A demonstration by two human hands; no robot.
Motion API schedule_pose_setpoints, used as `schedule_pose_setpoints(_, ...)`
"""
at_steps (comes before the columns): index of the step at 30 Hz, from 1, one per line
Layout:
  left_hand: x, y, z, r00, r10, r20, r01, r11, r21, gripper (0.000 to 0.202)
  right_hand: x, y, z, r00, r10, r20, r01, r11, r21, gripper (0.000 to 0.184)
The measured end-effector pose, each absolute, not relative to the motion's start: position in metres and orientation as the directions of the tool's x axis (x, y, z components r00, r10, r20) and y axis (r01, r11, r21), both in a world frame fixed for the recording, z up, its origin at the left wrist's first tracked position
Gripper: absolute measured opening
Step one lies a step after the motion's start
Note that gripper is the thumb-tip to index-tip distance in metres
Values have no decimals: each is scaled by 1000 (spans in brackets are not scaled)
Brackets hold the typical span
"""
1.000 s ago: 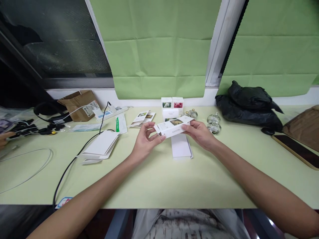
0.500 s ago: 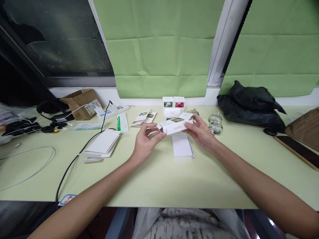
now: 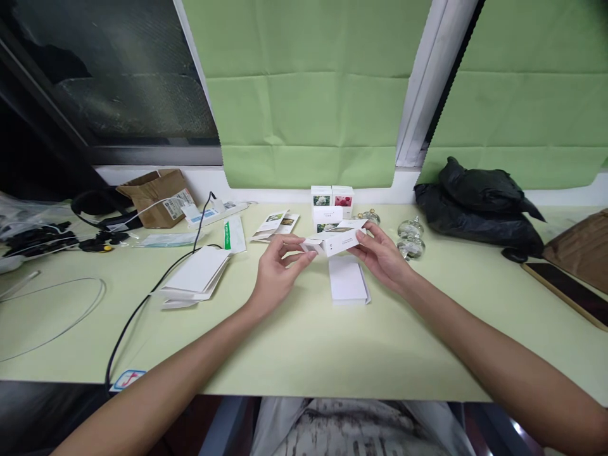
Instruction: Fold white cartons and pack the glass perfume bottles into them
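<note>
Between my hands, above the table, is a small white printed carton (image 3: 342, 242) with a picture on its upper side. My left hand (image 3: 281, 266) pinches the flap at the carton's left end with thumb and fingers. Around the right end, my right hand (image 3: 380, 253) grips it, thumb on the near side. Below the carton lies a white folded box (image 3: 348, 278) on the table. Just behind stand white boxes with flower pictures (image 3: 327, 197), partly covered by the held carton.
White flat cartons (image 3: 197, 275) are stacked at the left beside a black cable (image 3: 142, 304). Printed flat cartons (image 3: 275, 225) lie behind my left hand. Glass ornaments (image 3: 411, 237), a black plastic bag (image 3: 475, 202) and a phone (image 3: 570, 291) are on the right.
The carton's left end flap now stands out toward my left hand, and the carton has turned slightly. My right hand keeps its grip with little movement.
</note>
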State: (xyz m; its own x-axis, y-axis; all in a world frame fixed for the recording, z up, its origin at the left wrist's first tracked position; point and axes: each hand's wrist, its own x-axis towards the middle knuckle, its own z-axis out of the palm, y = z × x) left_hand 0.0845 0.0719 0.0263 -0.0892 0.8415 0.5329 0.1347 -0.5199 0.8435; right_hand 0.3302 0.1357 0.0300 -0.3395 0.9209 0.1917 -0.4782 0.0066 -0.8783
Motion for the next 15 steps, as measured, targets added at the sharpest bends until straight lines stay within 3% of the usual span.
schedule_pose_setpoints(15, 84, 69, 32, -107, 756, 645, 244, -610, 754, 19, 332, 140, 26, -378, 909, 174, -486, -35, -873, 26)
